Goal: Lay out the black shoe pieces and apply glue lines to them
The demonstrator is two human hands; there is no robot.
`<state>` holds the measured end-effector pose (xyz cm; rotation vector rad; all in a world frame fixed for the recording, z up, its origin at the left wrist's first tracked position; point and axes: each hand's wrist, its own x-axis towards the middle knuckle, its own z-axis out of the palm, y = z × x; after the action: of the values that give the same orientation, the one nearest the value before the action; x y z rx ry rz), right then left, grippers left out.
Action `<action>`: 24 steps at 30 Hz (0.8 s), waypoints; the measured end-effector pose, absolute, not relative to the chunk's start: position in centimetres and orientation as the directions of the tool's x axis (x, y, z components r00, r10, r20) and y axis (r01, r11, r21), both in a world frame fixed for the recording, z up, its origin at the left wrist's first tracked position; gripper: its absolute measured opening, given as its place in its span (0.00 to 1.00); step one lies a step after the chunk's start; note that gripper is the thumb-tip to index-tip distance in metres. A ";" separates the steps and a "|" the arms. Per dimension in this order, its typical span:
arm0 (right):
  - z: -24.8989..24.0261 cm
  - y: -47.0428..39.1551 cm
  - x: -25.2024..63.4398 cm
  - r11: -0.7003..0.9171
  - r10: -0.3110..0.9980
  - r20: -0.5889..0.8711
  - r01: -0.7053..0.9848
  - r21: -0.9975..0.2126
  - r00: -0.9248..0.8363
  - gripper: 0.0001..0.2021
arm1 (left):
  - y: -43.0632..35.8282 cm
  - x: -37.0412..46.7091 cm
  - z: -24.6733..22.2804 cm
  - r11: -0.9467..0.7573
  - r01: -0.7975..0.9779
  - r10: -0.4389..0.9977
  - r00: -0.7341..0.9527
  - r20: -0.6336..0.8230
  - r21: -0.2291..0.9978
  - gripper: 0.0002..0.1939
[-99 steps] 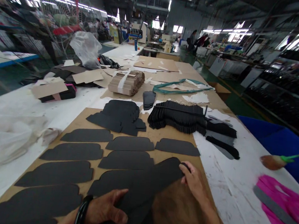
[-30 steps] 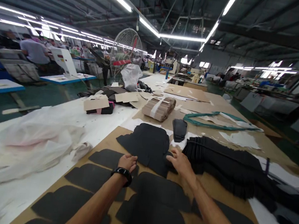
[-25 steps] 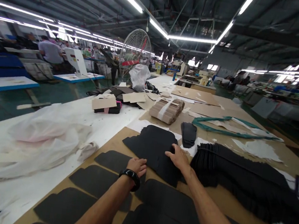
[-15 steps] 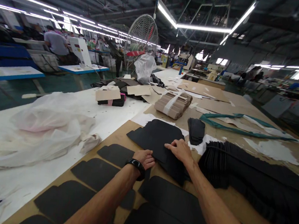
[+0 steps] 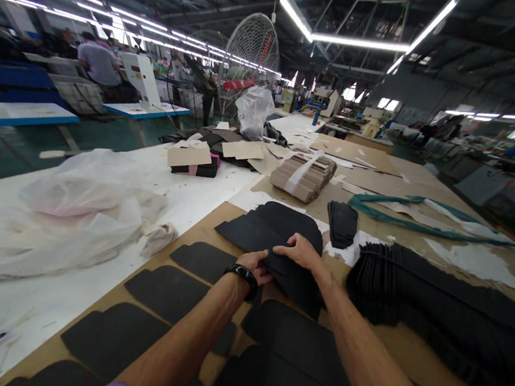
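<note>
Black flat pieces (image 5: 277,219) lie stacked near the middle of the brown board. My left hand (image 5: 254,263), with a black band on its wrist, has its fingers closed on the near edge of a black piece. Beside it, my right hand (image 5: 298,251) pinches the same edge between thumb and fingers. More black pieces (image 5: 167,291) are laid out in rows to the left and in front of my forearms. A long row of black pieces (image 5: 439,304) stands packed together on the right.
A small black stack (image 5: 341,224), a tied brown bundle (image 5: 303,174) and a green strap loop (image 5: 389,210) lie beyond my hands. Crumpled translucent plastic (image 5: 85,212) covers part of the white table at left. A large fan (image 5: 253,51) and a seated person are farther back.
My right hand has moved a little left, closer to my left hand, and its fingers now meet the black piece's edge. The near edge looks slightly lifted. The view has shifted a little.
</note>
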<state>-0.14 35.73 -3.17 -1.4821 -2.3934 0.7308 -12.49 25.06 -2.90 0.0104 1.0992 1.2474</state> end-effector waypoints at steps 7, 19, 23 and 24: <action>-2.3 34.3 -1.8 0.408 0.851 0.058 0.589 -0.697 -0.522 0.14 | 24.9 -12.8 -2.4 0.352 -0.752 0.760 -0.118 -0.639 0.557 0.13; 3.8 27.9 -2.9 0.370 0.837 0.158 0.329 -0.869 -0.524 0.19 | 22.3 -15.0 2.2 0.101 -0.820 0.876 -0.195 -0.440 0.563 0.11; 6.2 23.6 -0.4 0.246 0.805 0.075 0.216 -0.945 -0.589 0.18 | 19.3 -14.3 5.5 0.005 -0.830 0.891 -0.250 -0.380 0.558 0.10; 6.6 21.9 0.8 0.196 0.793 0.039 0.193 -0.961 -0.608 0.18 | 18.0 -13.9 6.4 0.002 -0.833 0.893 -0.248 -0.375 0.554 0.10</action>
<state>0.82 21.95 6.64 -0.9172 -1.9311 1.4309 -13.85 18.03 6.41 0.0981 0.8209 1.6267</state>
